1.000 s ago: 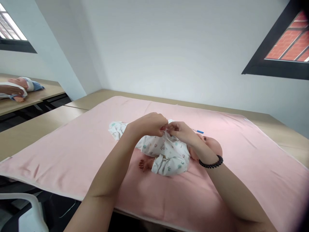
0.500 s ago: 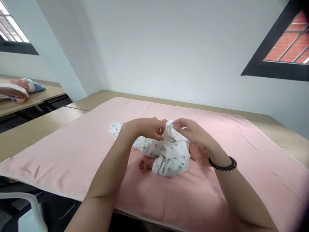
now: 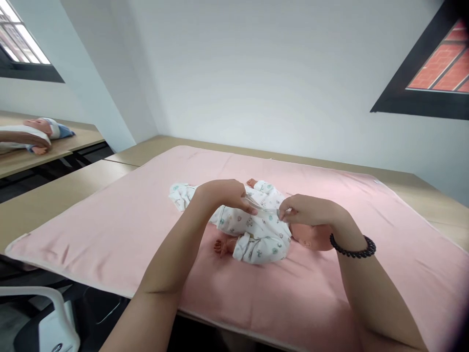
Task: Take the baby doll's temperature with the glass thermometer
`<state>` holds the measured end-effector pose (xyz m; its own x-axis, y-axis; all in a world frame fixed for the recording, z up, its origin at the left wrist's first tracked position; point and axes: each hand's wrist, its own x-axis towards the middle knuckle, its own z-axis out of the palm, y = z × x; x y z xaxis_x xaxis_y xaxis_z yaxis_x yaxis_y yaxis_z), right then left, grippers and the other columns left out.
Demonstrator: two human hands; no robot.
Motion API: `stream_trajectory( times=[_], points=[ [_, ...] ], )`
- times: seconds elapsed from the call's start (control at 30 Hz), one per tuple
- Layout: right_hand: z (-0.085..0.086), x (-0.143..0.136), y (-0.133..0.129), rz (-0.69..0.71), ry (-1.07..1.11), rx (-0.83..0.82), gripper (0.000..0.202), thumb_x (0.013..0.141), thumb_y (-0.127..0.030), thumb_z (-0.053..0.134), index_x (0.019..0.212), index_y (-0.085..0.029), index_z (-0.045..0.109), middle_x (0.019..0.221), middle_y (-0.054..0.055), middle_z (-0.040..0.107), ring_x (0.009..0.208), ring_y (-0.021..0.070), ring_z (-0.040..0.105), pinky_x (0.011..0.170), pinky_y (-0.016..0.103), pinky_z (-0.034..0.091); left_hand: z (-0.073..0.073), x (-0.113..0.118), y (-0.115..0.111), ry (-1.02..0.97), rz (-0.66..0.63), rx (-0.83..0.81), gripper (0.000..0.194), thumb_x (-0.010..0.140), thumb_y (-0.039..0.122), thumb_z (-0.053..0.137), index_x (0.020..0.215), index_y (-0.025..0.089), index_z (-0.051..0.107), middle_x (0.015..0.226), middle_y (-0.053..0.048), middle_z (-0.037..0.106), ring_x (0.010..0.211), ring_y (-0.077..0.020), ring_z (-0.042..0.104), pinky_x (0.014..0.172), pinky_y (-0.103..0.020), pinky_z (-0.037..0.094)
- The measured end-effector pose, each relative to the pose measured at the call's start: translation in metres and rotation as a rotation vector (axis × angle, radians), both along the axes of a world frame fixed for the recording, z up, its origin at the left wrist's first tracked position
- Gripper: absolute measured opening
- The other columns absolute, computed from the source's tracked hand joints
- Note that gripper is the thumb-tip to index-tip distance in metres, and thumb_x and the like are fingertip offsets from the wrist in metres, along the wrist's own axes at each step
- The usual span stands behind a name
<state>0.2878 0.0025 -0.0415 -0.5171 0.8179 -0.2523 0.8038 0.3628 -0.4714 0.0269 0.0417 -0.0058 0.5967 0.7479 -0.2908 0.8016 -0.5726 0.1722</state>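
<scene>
A baby doll (image 3: pixel 306 236) lies on its back across a pink sheet (image 3: pixel 146 244), its head to the right. It wears a white printed onesie (image 3: pixel 262 232) whose front edge runs along the chest. My left hand (image 3: pixel 230 194) pinches that edge at the belly between thumb and fingers. Near the doll's neck, my right hand (image 3: pixel 304 209), with a black beaded bracelet (image 3: pixel 353 247) on the wrist, has its fingertips closed on the onesie's collar edge. Both doll hands poke out of the sleeves. Part of the doll's face is hidden behind my right hand.
The sheet covers most of a wooden table (image 3: pixel 88 183) against the wall. On another table at the left lies a second doll (image 3: pixel 40 128), with a person's arm (image 3: pixel 25 137) over it. A white chair (image 3: pixel 54 313) stands at the lower left.
My right hand has moved from the doll's far sleeve down to the neck edge. The onesie's front flap, lifted before, now lies over the chest. My left hand stays at the belly.
</scene>
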Motion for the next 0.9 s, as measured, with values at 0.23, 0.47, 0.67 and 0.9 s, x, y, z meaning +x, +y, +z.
stream_trajectory(
  times=[0.23,0.47,0.67,0.9],
  points=[
    [0.021,-0.001,-0.013,0.123,0.029,-0.083,0.014,0.086,-0.028,0.059,0.089,-0.025,0.073,0.095,0.002,0.075,0.086,0.0211,0.068,0.073,0.031,0.050,0.008,-0.005,-0.004,0.021,-0.005,0.108,0.052,0.087,0.067,0.053,0.072,0.018,0.063,0.086,-0.010,0.066,0.072,-0.0223,0.060,0.063,-0.032,0.039],
    [0.022,-0.006,-0.016,0.136,0.083,-0.032,0.013,0.089,-0.027,0.055,0.095,-0.025,0.067,0.103,0.003,0.072,0.095,0.0222,0.065,0.077,0.032,0.049,0.002,-0.007,0.005,-0.025,-0.099,0.364,0.028,0.091,0.015,0.040,0.074,0.016,0.062,0.089,-0.011,0.064,0.075,-0.0212,0.057,0.063,-0.032,0.038],
    [0.007,-0.001,-0.006,0.088,-0.043,0.031,0.024,0.085,-0.027,0.058,0.102,-0.027,0.076,0.110,0.006,0.071,0.102,0.0269,0.064,0.084,0.038,0.050,-0.004,-0.013,0.014,-0.090,-0.081,0.427,0.026,0.076,-0.001,0.043,0.082,0.018,0.060,0.096,-0.009,0.062,0.077,-0.0200,0.056,0.063,-0.032,0.037],
    [0.008,0.004,-0.001,-0.188,-0.158,0.304,0.036,0.093,-0.048,0.053,0.111,-0.023,0.070,0.124,0.011,0.065,0.113,0.0306,0.060,0.092,0.042,0.048,-0.013,-0.010,0.031,-0.020,0.026,0.495,0.037,0.078,-0.004,0.040,0.095,0.016,0.066,0.111,-0.012,0.062,0.088,-0.0229,0.060,0.077,-0.035,0.043]
  ],
)
